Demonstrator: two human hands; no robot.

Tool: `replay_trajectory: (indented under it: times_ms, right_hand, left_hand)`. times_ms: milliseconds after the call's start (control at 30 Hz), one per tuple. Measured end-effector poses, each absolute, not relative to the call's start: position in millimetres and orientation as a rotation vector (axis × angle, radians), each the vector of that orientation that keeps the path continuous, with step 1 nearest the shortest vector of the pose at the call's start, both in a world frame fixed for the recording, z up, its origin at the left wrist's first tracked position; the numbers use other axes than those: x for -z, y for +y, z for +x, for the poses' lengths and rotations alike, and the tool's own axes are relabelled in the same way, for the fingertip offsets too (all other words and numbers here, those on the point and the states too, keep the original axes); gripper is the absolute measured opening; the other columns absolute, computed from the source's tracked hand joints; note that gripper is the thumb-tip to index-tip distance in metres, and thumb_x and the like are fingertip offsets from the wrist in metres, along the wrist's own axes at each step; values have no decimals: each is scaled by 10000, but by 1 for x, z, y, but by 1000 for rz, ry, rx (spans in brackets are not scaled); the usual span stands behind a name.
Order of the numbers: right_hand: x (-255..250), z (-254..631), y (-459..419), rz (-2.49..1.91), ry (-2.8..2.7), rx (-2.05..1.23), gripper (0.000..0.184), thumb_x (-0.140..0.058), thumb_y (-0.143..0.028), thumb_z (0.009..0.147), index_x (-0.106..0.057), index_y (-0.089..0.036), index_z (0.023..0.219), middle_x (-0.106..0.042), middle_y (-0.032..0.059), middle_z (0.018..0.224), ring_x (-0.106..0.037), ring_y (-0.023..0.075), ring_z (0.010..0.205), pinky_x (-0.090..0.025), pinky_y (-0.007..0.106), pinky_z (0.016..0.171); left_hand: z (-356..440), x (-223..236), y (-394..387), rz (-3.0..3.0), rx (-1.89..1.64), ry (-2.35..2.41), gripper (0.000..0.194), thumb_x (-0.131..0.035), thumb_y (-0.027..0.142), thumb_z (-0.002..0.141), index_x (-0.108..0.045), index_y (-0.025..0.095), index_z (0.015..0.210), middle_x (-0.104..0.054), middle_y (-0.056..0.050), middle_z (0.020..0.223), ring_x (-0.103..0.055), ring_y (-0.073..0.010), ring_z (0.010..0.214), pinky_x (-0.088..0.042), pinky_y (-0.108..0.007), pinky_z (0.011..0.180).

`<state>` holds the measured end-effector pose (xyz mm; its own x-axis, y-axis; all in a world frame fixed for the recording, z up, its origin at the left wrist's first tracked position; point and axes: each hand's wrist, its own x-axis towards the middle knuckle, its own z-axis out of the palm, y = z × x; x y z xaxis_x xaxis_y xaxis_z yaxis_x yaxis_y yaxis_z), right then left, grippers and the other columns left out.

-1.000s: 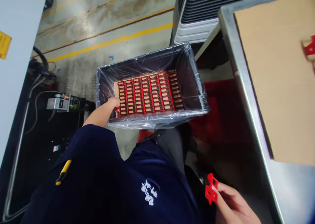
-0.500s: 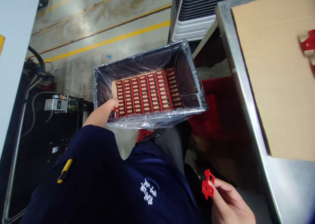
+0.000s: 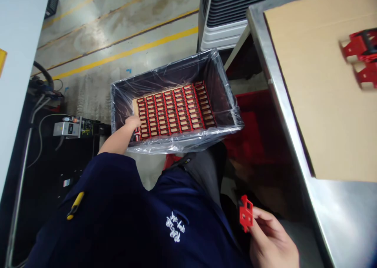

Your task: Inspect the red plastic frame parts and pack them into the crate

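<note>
My left hand (image 3: 132, 123) reaches into a dark crate (image 3: 176, 144) lined with clear plastic film. Its fingers rest at the near left corner of a layer of red-framed parts (image 3: 173, 109), set in rows on a cardboard sheet. My right hand (image 3: 271, 240) is low at the right, below the crate. It pinches a flat red plastic part (image 3: 246, 212) between thumb and fingers. More red plastic parts (image 3: 363, 50) lie at the right edge of a cardboard sheet (image 3: 312, 95) on a steel table.
The steel table edge (image 3: 282, 99) runs down the right side. A red bin (image 3: 253, 130) sits under it, and a slatted black-and-white unit (image 3: 226, 20) stands behind the crate. A grey device with cables (image 3: 70, 128) is at left, above a yellow-striped concrete floor (image 3: 118, 40).
The view has drifted, bringing more of the red parts on the cardboard into sight. The right hand has turned its red part more upright. The left hand stays at the crate corner.
</note>
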<state>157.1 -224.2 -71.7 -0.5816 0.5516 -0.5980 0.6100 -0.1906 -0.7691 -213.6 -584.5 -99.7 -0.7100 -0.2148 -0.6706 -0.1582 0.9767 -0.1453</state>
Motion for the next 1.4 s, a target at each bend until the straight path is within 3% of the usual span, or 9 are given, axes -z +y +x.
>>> replay_trajectory:
  times_ms: [167, 233, 333, 667, 867, 1033, 1133, 1267, 1400]
  right_hand:
    - [54, 137, -247, 1316, 1975, 2017, 276, -840, -411, 709, -727, -175, 800, -714, 47, 731, -618, 167, 619, -494, 262, 565]
    - [47, 125, -253, 1288, 1925, 2155, 281, -828, -427, 703, -689, -188, 757, -668, 14, 625, -581, 150, 544, -478, 262, 530]
    - [40, 118, -257, 1258, 1828, 2293, 308, -815, -452, 711, -647, -199, 762, -661, -2, 601, -570, 135, 506, -477, 255, 515]
    - [2, 172, -254, 1379, 2150, 2189, 87, -719, -277, 823, -681, -199, 813, -702, 9, 690, -604, 126, 565, -499, 231, 534]
    - [-4, 193, -247, 1300, 1964, 2265, 119, -702, -276, 843, -766, -178, 863, -739, 14, 724, -627, 117, 589, -499, 219, 560]
    - [-4, 203, -244, 1279, 1956, 2248, 108, -712, -251, 823, -781, -169, 813, -713, -1, 666, -610, 108, 569, -465, 204, 534]
    - [-4, 205, -243, 1274, 1941, 2262, 102, -702, -223, 817, -774, -165, 774, -707, -8, 642, -622, 107, 566, -465, 197, 537]
    - [-3, 208, -242, 1219, 1891, 2303, 122, -664, -173, 800, -768, -164, 737, -710, -12, 630, -616, 103, 552, -458, 195, 538]
    - [-2, 211, -241, 1160, 1833, 2315, 151, -631, -147, 789, -769, -158, 729, -701, -12, 628, -580, 97, 551, -442, 203, 547]
  left_hand:
    - [-152, 58, -502, 179, -329, 2465, 320, -467, 394, 1025, -596, 177, 1221, -706, -64, 1099, -693, -162, 940, -562, -286, 875]
    - [-100, 47, -462, 553, -1084, 2201, 534, -789, 390, 789, -608, 214, 1260, -669, -99, 1260, -675, -248, 1086, -560, -371, 966]
    - [-26, 40, -415, 830, -1409, 1718, 815, -945, 297, 540, -630, 259, 1291, -593, -116, 1425, -540, -351, 1337, -437, -502, 1165]
    - [39, 49, -367, 910, -1429, 1685, 657, -864, 150, 573, -634, 259, 1179, -666, -109, 1315, -630, -327, 1242, -454, -523, 1150]
    - [40, 44, -367, 1060, -1264, 1629, 584, -873, 137, 564, -666, 261, 1095, -718, -105, 1217, -670, -343, 1190, -502, -553, 1100]
    - [38, 47, -362, 1750, -1300, 1533, 773, -798, 115, 697, -503, 304, 1387, -662, -111, 1343, -680, -302, 1199, -596, -515, 993]
    - [39, 47, -356, 1995, -1334, 1496, 904, -773, 180, 759, -322, 213, 1542, -652, -175, 1330, -690, -290, 1175, -644, -482, 909]
    - [40, 43, -353, 2117, -1279, 1506, 936, -781, 220, 779, -286, 60, 1558, -679, -245, 1246, -714, -293, 1123, -660, -409, 876]
    - [41, 39, -352, 2141, -1242, 1514, 918, -772, 253, 796, -297, 50, 1555, -707, -236, 1212, -732, -287, 1090, -661, -391, 869]
